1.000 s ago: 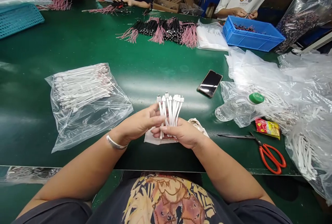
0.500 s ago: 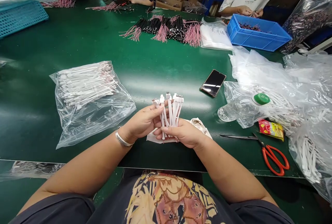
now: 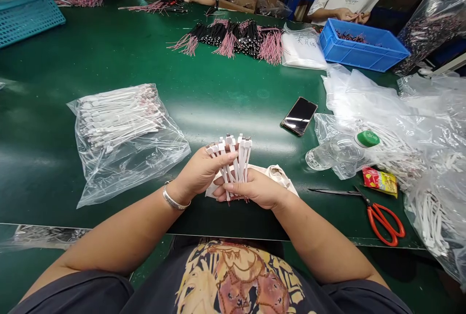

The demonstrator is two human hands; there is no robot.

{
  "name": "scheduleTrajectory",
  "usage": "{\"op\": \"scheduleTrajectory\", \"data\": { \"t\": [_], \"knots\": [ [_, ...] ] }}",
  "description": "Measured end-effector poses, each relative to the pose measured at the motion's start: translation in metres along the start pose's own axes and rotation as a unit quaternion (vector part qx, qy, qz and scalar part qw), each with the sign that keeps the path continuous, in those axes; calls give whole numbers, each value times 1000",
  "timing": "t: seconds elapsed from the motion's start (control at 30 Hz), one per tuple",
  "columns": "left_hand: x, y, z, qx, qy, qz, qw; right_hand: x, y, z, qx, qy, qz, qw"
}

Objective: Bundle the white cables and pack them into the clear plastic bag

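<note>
A bunch of short white cables (image 3: 233,156) stands upright near the table's front edge, connector ends up, and both my hands close on it. My left hand (image 3: 198,173), with a silver bracelet at the wrist, wraps the bunch from the left with its thumb across the cables. My right hand (image 3: 257,189) grips the lower ends from the right. Under my hands lies a small white cloth or bag (image 3: 276,175). A clear plastic bag of the same white cables (image 3: 120,127) lies to the left on the green table (image 3: 218,95).
A phone (image 3: 299,116), a clear bottle with a green cap (image 3: 342,149), a snack packet (image 3: 380,181) and orange-handled scissors (image 3: 382,219) lie to the right, beside crumpled plastic bags (image 3: 418,124). Pink-and-black wire bundles (image 3: 236,40) and a blue bin (image 3: 362,47) lie far off, where two other people work.
The cable bunch has sunk a little into my hands and leaned left. My left thumb has slid across the cables. The view has shifted slightly.
</note>
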State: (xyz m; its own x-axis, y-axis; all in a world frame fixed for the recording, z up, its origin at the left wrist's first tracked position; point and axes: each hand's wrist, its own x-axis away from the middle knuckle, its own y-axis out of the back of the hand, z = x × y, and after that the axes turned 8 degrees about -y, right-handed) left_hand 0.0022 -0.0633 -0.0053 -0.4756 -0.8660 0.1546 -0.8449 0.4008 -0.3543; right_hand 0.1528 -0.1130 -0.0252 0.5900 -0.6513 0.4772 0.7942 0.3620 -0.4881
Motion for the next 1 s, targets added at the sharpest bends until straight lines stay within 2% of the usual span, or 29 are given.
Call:
{"op": "scheduleTrajectory", "data": {
  "t": [0.6,0.8,1.0],
  "knots": [
    [4,0,0,-58,-36,-3,998,-2,2,-4,-10,1,12,1000],
    [2,2,3,-4,11,-19,1000,1,-2,0,-32,-8,33,999],
    [1,0,-1,36,72,-37,996,0,-1,-1,-27,-4,28,999]
  ]
}}
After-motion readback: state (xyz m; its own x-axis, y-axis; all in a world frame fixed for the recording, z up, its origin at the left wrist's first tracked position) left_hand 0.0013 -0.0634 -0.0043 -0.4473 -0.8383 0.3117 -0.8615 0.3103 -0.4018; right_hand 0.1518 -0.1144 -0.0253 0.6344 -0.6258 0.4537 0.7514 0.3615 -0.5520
